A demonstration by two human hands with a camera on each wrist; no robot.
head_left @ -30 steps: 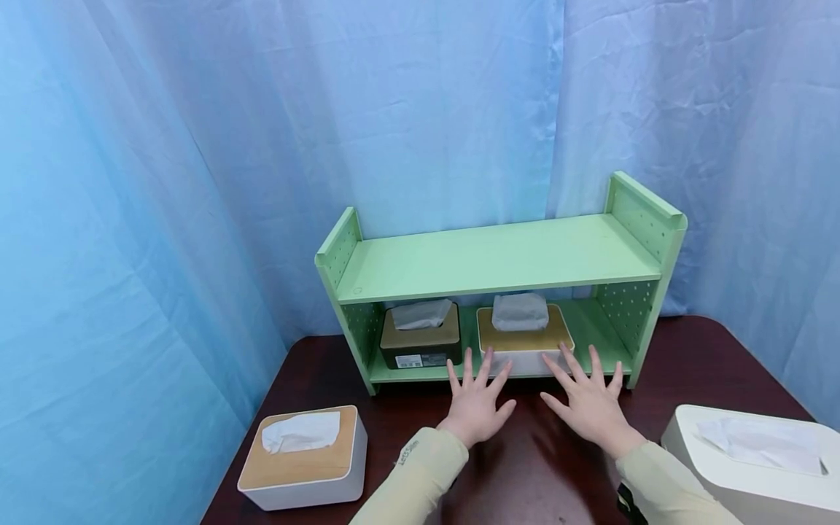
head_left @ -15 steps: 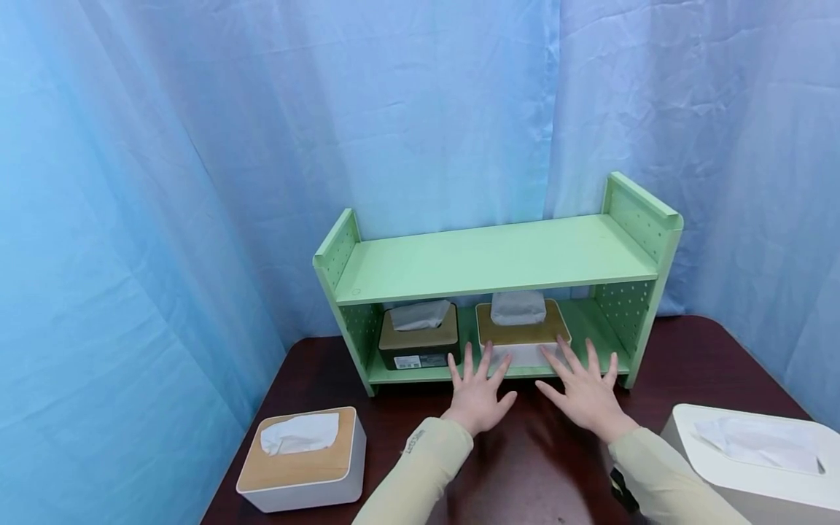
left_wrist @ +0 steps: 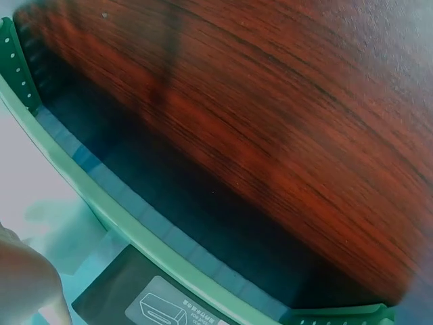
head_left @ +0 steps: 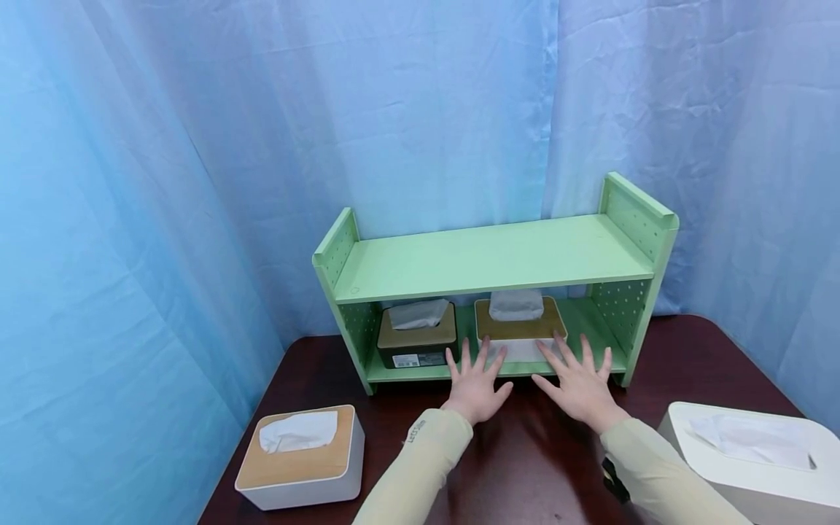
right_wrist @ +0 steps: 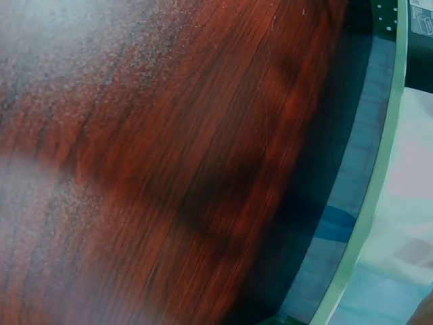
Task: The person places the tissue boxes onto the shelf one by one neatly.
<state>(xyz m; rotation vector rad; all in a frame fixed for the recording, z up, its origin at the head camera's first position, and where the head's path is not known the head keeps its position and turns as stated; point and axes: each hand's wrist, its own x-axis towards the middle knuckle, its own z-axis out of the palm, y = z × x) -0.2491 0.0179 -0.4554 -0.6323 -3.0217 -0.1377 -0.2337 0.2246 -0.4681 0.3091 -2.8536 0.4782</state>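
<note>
A white tissue box with a wooden lid (head_left: 520, 332) sits on the lower level of a green two-tier shelf (head_left: 492, 262), a tissue sticking up from its slot. My left hand (head_left: 474, 390) is spread, its straight fingers overlapping the front left of that box. My right hand (head_left: 580, 386) is spread likewise, fingertips at the box's front right. Neither hand grips anything, and exact contact is hard to tell. Left of it stands a dark brown tissue box (head_left: 418, 337) with a label on its front. Only a bit of each hand shows in the wrist views.
Another white tissue box with a wooden lid (head_left: 302, 459) lies on the dark wooden table (head_left: 525, 474) at the left. A larger all-white tissue box (head_left: 755, 456) stands at the right. Blue curtains (head_left: 446, 109) hang behind the shelf.
The white box on the shelf has slid slightly deeper, away from the front edge. Both hands have moved a little forward with it, fingers still spread.
</note>
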